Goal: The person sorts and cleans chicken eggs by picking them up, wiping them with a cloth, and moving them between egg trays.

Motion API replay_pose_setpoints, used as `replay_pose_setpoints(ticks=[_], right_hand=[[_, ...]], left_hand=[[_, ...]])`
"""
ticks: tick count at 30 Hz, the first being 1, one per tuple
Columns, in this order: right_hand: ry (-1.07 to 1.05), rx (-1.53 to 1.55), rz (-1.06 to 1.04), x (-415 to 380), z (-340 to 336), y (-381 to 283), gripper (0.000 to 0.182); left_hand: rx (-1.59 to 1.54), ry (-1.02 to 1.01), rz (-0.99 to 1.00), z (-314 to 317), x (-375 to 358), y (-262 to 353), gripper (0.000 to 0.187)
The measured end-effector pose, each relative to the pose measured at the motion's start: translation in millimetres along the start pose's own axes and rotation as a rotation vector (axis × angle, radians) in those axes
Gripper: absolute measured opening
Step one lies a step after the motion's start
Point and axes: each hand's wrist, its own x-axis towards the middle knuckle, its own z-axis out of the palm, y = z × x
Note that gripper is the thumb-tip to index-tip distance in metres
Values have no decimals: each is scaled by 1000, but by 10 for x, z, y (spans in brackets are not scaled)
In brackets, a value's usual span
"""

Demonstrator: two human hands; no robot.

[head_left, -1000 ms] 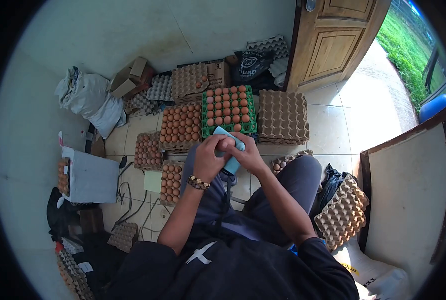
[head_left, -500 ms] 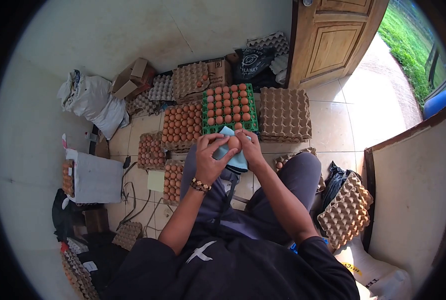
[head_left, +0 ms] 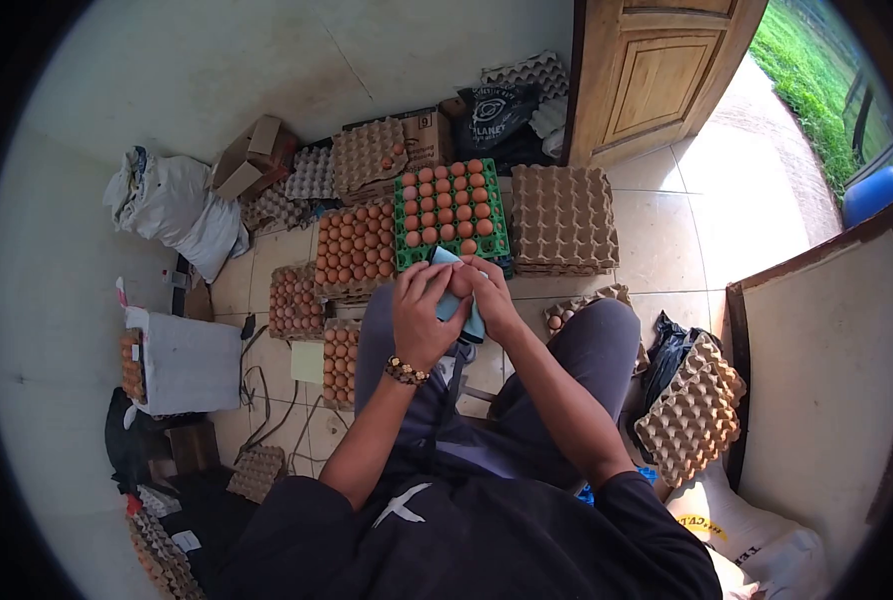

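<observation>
My left hand (head_left: 423, 308) and my right hand (head_left: 491, 297) meet above my lap, fingers closed around a brown egg (head_left: 461, 281) and a light-blue cloth (head_left: 475, 326). The cloth wraps partly behind the egg, with its dark edge showing at the top and bottom. My fingers hide part of the egg. Just beyond my hands, a green plastic egg tray (head_left: 502, 225) holds rows of brown eggs. One egg (head_left: 468, 246) sits in its near row, close to my right fingertips.
Left of the green tray stand cardboard trays full of eggs (head_left: 355, 243). A stack of cardboard egg trays (head_left: 565, 220) stands to its right. A cardboard tray with a few eggs (head_left: 557, 317) lies beside my right knee. Cables (head_left: 264, 420) run over the floor at left. A wooden door (head_left: 657, 85) stands ajar.
My fingers have shifted over the egg and cloth, covering more of the egg. The cloth has turned slightly, showing its dark edge at the top. The whole view has shifted a little.
</observation>
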Motion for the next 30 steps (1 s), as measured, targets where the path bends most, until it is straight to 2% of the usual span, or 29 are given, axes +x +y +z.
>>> replay_pose_setpoints(ticks=[1,4,7,10,13,14,17,18,21,22,24,28,30], right_hand=[[40,2,-4,-30,17,-12,23],[-77,-105,-60,169,-217,359,25],[-31,-392,-42,230,-251,348,33],[22,-647,-100,181,-177,242,38],[133,-857,-237,155,-139,282,39],[172,-856,-254,168,-134,298,30],[-2,-759,-123,118,-49,-160,21],[4,-783,-208,135,-60,-222,15],[-225,-779,-85,167,-227,-578,16],[-302,-835,-76,180,-304,-543,17],[-464,-940,-53,125,-437,-425,17],[-511,-1176,147,132,-441,-104,19],[-555,-1254,210,210,-419,-6,22]], left_hand=[[-1,-6,-14,40,-14,-27,44],[-6,-106,-43,130,-10,-141,48],[-103,-183,-109,250,-26,-287,46],[-123,-206,-211,330,-3,-324,42],[-268,-117,-338,484,58,-517,39],[-229,-119,-336,522,109,-616,36],[-768,-85,-611,760,253,-991,34],[-879,-113,-779,763,342,-1005,35],[-1274,-33,-855,970,624,-1083,38],[-1227,-45,-820,1037,746,-1079,39],[-1120,-208,-683,1198,1041,-1074,41],[-683,-576,-268,1833,1476,-1095,47],[-528,-693,-138,2266,1586,-1044,52]])
